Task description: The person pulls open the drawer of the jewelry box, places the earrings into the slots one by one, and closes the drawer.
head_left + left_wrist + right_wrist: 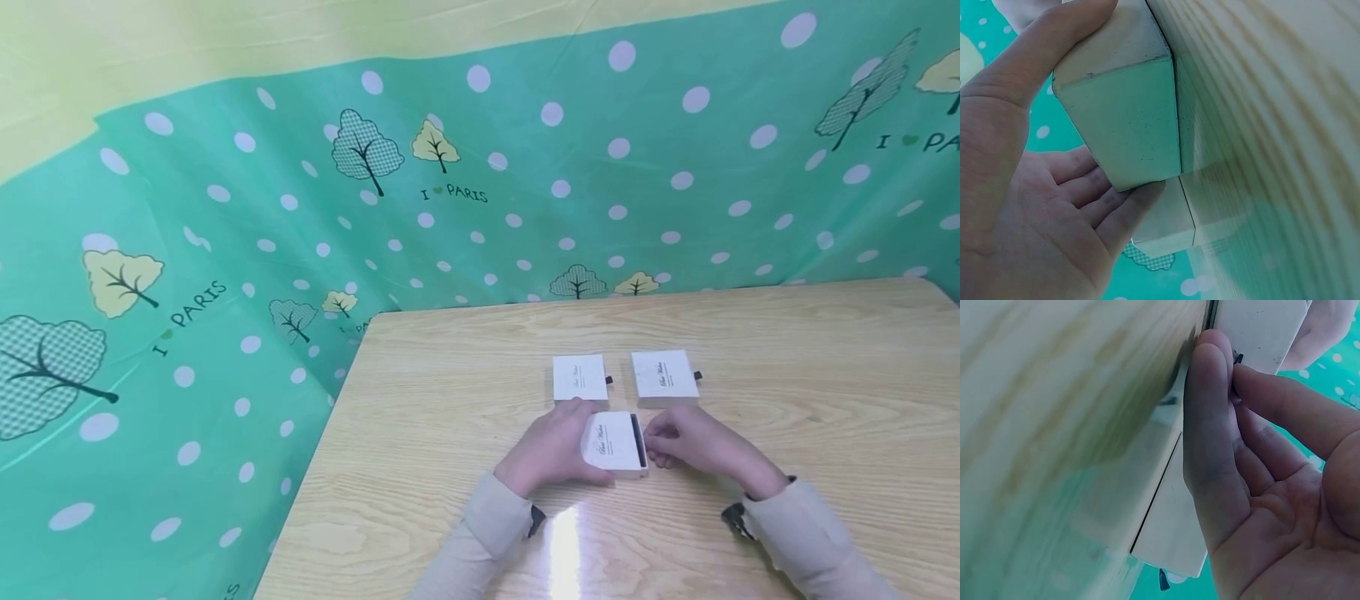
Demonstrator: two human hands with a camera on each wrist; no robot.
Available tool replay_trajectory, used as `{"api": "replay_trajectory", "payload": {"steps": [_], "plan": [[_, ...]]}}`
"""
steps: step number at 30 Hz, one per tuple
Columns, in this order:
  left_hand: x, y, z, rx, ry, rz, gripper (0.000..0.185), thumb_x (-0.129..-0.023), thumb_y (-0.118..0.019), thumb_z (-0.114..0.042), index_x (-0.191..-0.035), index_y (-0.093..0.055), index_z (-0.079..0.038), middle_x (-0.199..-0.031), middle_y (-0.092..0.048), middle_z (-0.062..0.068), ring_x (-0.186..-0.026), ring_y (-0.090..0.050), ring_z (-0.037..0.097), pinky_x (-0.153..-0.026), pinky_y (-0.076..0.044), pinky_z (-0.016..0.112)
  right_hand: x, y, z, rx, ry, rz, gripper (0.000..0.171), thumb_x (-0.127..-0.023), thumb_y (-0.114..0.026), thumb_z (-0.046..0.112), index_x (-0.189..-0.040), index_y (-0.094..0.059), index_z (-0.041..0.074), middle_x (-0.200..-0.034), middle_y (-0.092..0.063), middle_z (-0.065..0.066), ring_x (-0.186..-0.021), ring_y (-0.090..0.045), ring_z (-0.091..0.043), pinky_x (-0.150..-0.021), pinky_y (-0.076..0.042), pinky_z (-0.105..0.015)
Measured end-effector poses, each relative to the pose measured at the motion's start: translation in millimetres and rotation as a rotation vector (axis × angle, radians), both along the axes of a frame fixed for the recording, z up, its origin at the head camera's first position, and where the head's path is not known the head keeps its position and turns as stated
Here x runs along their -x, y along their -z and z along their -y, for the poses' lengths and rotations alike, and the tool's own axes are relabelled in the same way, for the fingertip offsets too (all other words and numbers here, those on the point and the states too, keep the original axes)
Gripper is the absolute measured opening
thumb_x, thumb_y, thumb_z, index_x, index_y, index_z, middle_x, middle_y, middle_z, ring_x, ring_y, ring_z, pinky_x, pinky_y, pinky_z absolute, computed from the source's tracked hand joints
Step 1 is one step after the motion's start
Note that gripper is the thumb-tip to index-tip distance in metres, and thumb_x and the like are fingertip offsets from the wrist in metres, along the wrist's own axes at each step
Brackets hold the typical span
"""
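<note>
White box (617,439) held at both ends on a wood-grain surface (420,417).
The left hand (553,446) grips the box, thumb on its near side; just beyond lies a second white box (579,377) with a black tab (609,380); right of that one, a third white box (663,374), also tabbed; the held box shows a dark strip (639,440) along its right end, where the right hand (688,442) pinches a small dark pull (1238,359) between thumb and finger.

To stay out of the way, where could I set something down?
The table is bare from its left edge to the left hand, behind the back boxes up to the cloth, and right of the right hand. It's crowded where both hands flank the front box.
</note>
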State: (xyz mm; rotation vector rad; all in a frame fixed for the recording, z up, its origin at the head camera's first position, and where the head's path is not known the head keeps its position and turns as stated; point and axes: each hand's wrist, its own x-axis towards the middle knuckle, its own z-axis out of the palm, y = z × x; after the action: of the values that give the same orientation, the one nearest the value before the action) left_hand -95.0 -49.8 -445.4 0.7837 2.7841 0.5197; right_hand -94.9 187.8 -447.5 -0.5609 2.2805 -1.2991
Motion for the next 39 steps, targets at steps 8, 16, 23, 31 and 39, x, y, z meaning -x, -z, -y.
{"api": "replay_trajectory", "payload": {"steps": [8, 16, 23, 31, 39], "plan": [[-0.3, -0.3, -1.0, 0.008, -0.004, -0.001, 0.100, -0.064, -0.090, -0.050, -0.146, -0.044, -0.020, -0.138, -0.055, -0.006, -0.119, -0.054, 0.008, -0.098, -0.047, 0.023, 1.7, 0.7, -3.9, -0.008, 0.001, 0.013, 0.016, -0.094, -0.058, 0.001, -0.084, -0.071, 0.000, -0.073, -0.066, -0.004, -0.066, -0.064, -0.017, -0.060, -0.056, -0.028], [-0.3, -0.8, -1.5, 0.003, -0.003, 0.004, 0.099, -0.065, -0.090, -0.049, -0.147, -0.044, -0.018, -0.139, -0.054, -0.006, -0.119, -0.053, 0.007, -0.099, -0.046, 0.022, 1.9, 0.3, -7.8, -0.064, 0.026, -0.002, 0.017, -0.095, -0.058, 0.002, -0.084, -0.071, 0.003, -0.072, -0.066, -0.002, -0.067, -0.064, -0.017, -0.060, -0.055, -0.027], [0.0, -0.6, -1.8, -0.008, -0.011, 0.019, 0.098, -0.065, -0.090, -0.048, -0.147, -0.044, -0.018, -0.139, -0.054, -0.006, -0.118, -0.052, 0.006, -0.099, -0.046, 0.022, 0.3, -1.0, -10.4, -0.090, 0.057, 0.029, 0.016, -0.095, -0.058, 0.002, -0.086, -0.071, 0.002, -0.073, -0.066, -0.003, -0.069, -0.063, -0.018, -0.061, -0.055, -0.028], [0.4, 0.2, -1.9, 0.002, -0.011, 0.006, 0.099, -0.064, -0.090, -0.049, -0.146, -0.044, -0.018, -0.140, -0.054, -0.006, -0.124, -0.051, 0.007, -0.103, -0.044, 0.022, 0.2, -1.1, -17.0, -0.085, 0.042, 0.014, 0.017, -0.095, -0.057, 0.003, -0.085, -0.070, 0.002, -0.073, -0.065, -0.003, -0.068, -0.063, -0.016, -0.061, -0.055, -0.027], [0.2, -0.1, -2.3, 0.004, -0.008, 0.011, 0.099, -0.064, -0.090, -0.048, -0.147, -0.044, -0.017, -0.140, -0.054, -0.005, -0.124, -0.051, 0.008, -0.103, -0.044, 0.022, -0.8, -1.1, -22.8, -0.089, 0.017, -0.019, 0.019, -0.095, -0.057, 0.002, -0.081, -0.069, 0.004, -0.071, -0.065, -0.001, -0.064, -0.061, -0.013, -0.059, -0.053, -0.025]]}}
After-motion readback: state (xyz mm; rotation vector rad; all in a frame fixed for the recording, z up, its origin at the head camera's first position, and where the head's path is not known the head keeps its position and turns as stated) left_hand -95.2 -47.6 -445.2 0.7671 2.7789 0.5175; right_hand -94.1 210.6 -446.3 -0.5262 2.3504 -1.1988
